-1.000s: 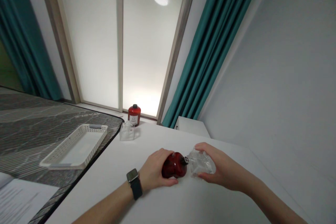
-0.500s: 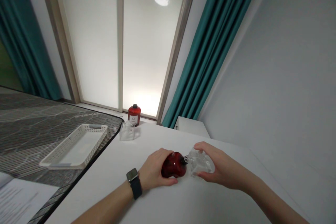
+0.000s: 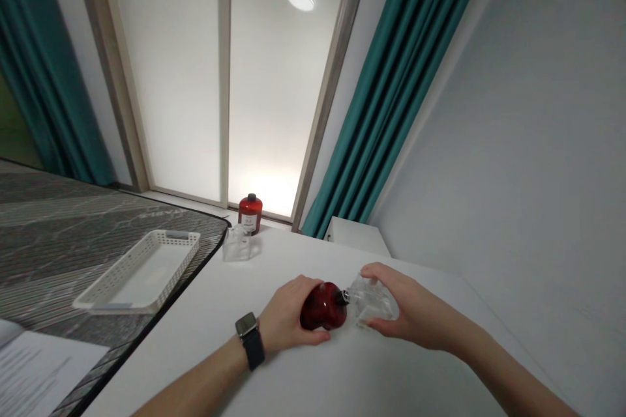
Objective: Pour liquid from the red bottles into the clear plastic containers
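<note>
My left hand (image 3: pixel 292 316), with a watch on its wrist, is wrapped round a dark red bottle (image 3: pixel 323 306). The bottle is tipped so that its dark neck points right. Its mouth meets the neck side of a clear bottle (image 3: pixel 375 300), which my right hand (image 3: pixel 415 309) grips between thumb and fingers. Both bottles are just over the white table; whether they rest on it I cannot tell. Any liquid passing between them is too small to make out.
A second red bottle (image 3: pixel 251 208) with a black cap and white label stands at the table's back edge, behind another clear bottle (image 3: pixel 237 246). On the grey patterned surface at left lie a white basket (image 3: pixel 163 273) and printed paper (image 3: pixel 49 371). A white cabinet (image 3: pixel 359 238) stands behind.
</note>
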`<state>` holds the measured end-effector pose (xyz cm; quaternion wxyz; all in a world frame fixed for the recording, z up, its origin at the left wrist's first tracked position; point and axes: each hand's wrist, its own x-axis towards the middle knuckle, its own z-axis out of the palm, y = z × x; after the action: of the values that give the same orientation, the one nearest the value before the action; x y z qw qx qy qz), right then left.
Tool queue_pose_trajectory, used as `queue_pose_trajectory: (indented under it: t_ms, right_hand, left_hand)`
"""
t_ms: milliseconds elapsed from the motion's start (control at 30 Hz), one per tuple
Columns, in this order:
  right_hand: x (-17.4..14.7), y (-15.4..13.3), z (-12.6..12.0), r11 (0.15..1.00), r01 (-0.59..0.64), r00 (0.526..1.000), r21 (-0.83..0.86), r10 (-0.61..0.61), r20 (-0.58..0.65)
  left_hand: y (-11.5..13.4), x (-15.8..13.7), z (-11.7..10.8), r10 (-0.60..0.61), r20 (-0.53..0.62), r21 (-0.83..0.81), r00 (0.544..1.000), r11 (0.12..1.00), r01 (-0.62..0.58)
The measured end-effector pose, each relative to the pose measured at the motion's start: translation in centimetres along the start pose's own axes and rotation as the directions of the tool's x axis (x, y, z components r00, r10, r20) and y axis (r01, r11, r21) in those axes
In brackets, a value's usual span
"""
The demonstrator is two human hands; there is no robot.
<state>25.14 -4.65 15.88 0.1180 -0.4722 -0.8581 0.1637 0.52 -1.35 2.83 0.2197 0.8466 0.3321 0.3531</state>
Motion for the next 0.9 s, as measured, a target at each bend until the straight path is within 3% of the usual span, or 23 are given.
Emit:
queue_pose_trajectory:
  t_ms: [900]
  right_hand:
    - [0.6, -0.5, -1.1, 0.998, 0.051, 0.997, -0.036, -0.049, 0.055]
  left_hand:
    - [0.1, 0.0, 0.1, -0.032, -0.012, -0.032, 0.999, 0.999, 0.031]
